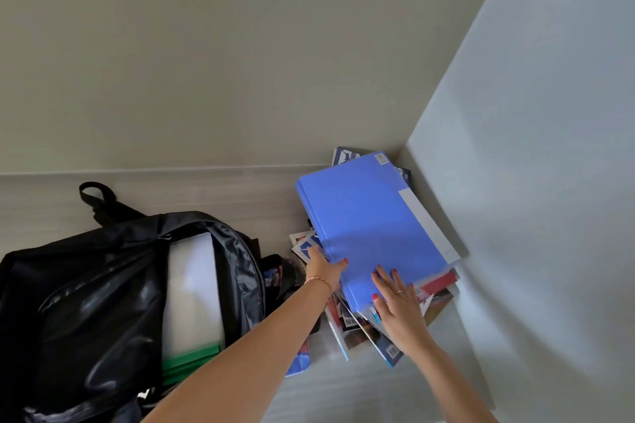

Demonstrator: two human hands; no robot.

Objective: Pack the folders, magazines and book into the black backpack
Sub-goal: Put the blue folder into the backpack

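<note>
The blue folder (371,227) lies on top of a loose, fanned pile of magazines (357,330), pushed into the far right corner of the pale table (213,192) where the two walls meet. The left hand (324,269) has taken the folder by its near left edge — thumb on the cover, fingers curled out of sight beneath, so it reads as a grip on the folder. The right hand (398,299) lies flat and unclenched on the folder's near corner, fingers spread, pressing rather than holding.

The black backpack (103,285) lies along the left side of the table, its main compartment unzipped; a white folder (192,285) and a green one (189,362) already stand inside it.

The blue folder looks like stiff, smooth plastic — light, rigid enough to lift by one edge without sagging, but slick, so a pinch near a corner could let it swing or slide. A hold on both long edges, or one hand under the spine, would likely steady it. The glossy magazines under it are the trickier part: limp, slippery against one another, and already splayed, so dragging the folder sideways may scatter them towards the near edge. Lifting it straight up seems safer. Whether any papers are loose inside the folder cannot be told
</note>
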